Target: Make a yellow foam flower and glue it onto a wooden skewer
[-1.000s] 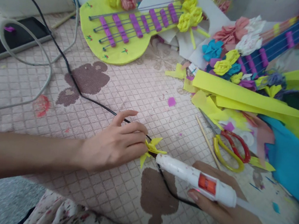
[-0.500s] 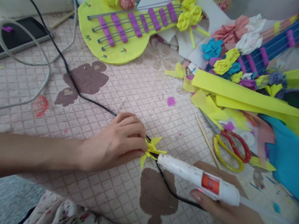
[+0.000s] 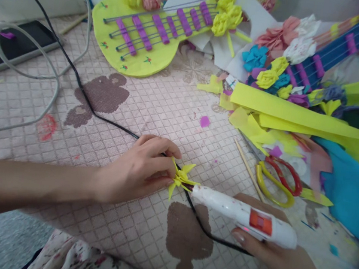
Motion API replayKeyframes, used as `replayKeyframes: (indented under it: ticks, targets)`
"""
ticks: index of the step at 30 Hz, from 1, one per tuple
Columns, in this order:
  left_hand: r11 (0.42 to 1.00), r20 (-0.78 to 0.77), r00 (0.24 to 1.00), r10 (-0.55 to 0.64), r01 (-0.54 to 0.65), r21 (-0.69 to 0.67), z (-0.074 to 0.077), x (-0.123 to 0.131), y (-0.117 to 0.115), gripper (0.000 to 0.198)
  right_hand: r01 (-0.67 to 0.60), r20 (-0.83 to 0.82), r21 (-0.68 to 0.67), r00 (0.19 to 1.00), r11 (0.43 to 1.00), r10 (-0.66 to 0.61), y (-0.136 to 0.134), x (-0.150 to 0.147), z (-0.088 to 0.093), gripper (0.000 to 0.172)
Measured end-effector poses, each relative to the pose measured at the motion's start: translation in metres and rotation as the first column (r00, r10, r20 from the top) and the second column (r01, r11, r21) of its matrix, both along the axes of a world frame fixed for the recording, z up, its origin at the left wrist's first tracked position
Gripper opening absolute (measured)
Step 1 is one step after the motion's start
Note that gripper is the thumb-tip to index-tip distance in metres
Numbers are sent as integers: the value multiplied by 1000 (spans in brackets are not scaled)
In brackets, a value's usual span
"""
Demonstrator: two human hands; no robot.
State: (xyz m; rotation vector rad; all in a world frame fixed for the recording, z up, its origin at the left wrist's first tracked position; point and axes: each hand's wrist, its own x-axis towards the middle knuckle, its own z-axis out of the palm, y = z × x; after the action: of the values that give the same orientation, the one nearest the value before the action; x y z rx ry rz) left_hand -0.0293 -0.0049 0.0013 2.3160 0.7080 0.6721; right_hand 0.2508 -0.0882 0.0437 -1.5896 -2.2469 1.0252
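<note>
Yellow paper flower, pointed petals, low over the grid-clothed counter, pinched in the left hand, wrist flat, forearm in from the left above the counter's near edge. Right hand wraps a smooth white glue gun, nozzle at the petals. Patterned cloth stretches beyond, up to a yellow guitar cutout; scissors right.
</note>
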Motion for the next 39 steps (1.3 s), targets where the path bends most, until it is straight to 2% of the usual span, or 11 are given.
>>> replayKeyframes:
  ticks: [6,10,12,15,18,20,26,29,33,37,39]
  targets:
    - [1000,-36,999,-14,13,-14,0,1,2,9,-15,-64,-61,998,998,11,2,3,-4,17]
    - [1000,-38,999,-7,6,-25,0,2,1,8,59,-122,-31,991,998,-62,-1,14,-10,15]
    - [1000,-30,1000,3,-3,-22,-1,3,1,8,133,-141,36,982,990,-127,-7,22,-17,13]
    - [999,-23,999,25,-26,-26,-2,4,1,5,296,-187,164,946,941,-265,-16,31,-31,16]
    - [998,-15,999,45,-45,-32,-3,5,1,5,424,-218,165,896,891,-386,-19,31,-40,21]
    - [999,-5,999,48,-48,-22,-4,5,1,6,489,-242,174,863,855,-444,-13,26,-40,26]
    - [999,13,999,41,-41,20,-5,5,0,4,506,-133,337,861,794,-492,27,0,-20,29]
    - [997,52,997,51,-53,50,-4,4,-1,5,504,-85,382,853,775,-514,54,-13,-16,35]
    - [992,86,993,87,-94,89,-3,1,-1,7,481,-117,431,869,764,-481,97,-26,-28,39]
    - [988,87,991,103,-111,103,-1,-1,-2,5,464,-188,543,879,700,-438,137,-38,-46,37]
    - [988,86,991,102,-111,109,0,-2,-2,5,431,-162,532,897,729,-412,149,-42,-53,36]
